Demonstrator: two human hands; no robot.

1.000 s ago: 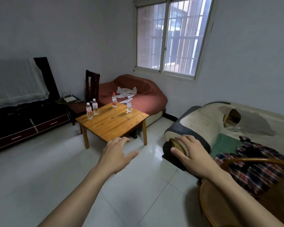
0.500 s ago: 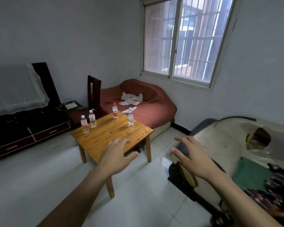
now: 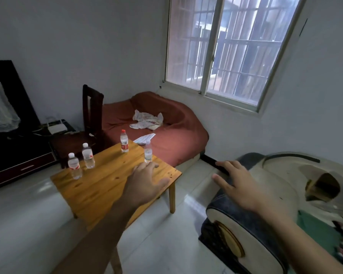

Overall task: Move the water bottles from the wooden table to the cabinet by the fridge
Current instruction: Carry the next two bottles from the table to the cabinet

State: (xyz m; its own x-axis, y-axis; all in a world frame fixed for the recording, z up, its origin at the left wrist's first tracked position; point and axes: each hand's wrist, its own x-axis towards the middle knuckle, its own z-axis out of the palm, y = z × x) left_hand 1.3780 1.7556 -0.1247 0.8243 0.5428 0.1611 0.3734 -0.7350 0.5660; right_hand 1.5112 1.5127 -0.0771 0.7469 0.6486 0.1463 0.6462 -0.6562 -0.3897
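Four small water bottles [image 3: 148, 152] upright on wooden bench [image 3: 99, 186]: likely light, smooth, crushable; take mid-body; left grip [image 3: 145, 183] and right grip [image 3: 236, 184] spread, empty.

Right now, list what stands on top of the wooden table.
Four water bottles stand upright on the wooden table: three white-capped, one red-capped. The left hand and forearm cover part of the tabletop, hiding anything beneath them.
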